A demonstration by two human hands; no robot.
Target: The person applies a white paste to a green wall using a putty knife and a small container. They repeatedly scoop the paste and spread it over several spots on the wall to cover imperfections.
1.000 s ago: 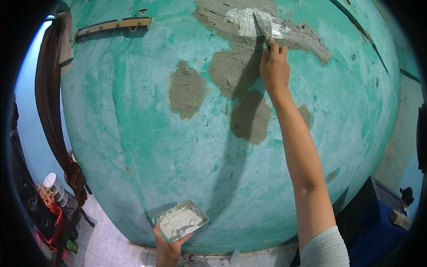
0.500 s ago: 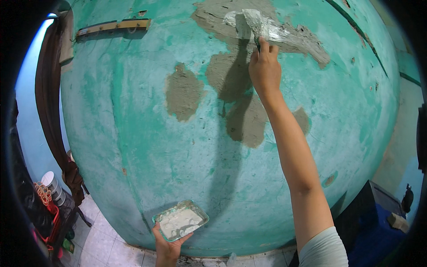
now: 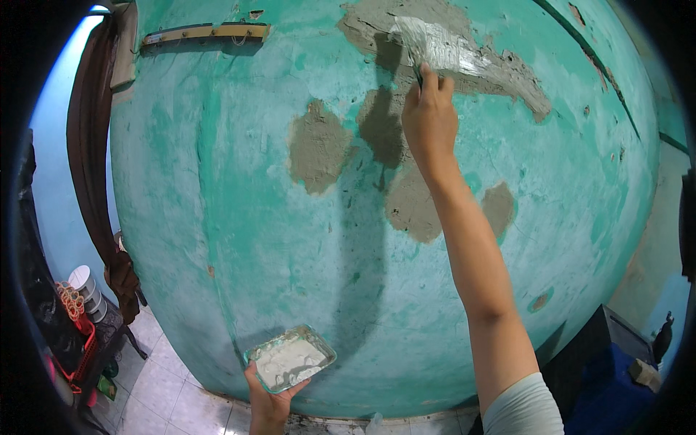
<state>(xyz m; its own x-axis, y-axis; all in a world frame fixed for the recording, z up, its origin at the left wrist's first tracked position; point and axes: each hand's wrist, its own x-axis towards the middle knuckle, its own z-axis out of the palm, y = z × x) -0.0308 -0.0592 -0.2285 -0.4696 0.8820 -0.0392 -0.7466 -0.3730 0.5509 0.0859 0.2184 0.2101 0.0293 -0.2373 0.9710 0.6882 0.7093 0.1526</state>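
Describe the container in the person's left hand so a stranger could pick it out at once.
Start at the broad, blotchy green painted wall and look toward its lower edge, left of centre. There the person's bare left hand holds a shallow, green-rimmed tray. Unlike the stacked round white tubs at far left, it is four-sided and carries smeared whitish paste.

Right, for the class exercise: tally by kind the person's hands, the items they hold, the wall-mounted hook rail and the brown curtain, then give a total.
Hands: 2 (left hand, right hand)
Putty knife: 1
Rectangular tray of white paste: 1
Hook rail: 1
Brown curtain: 1
Total: 6
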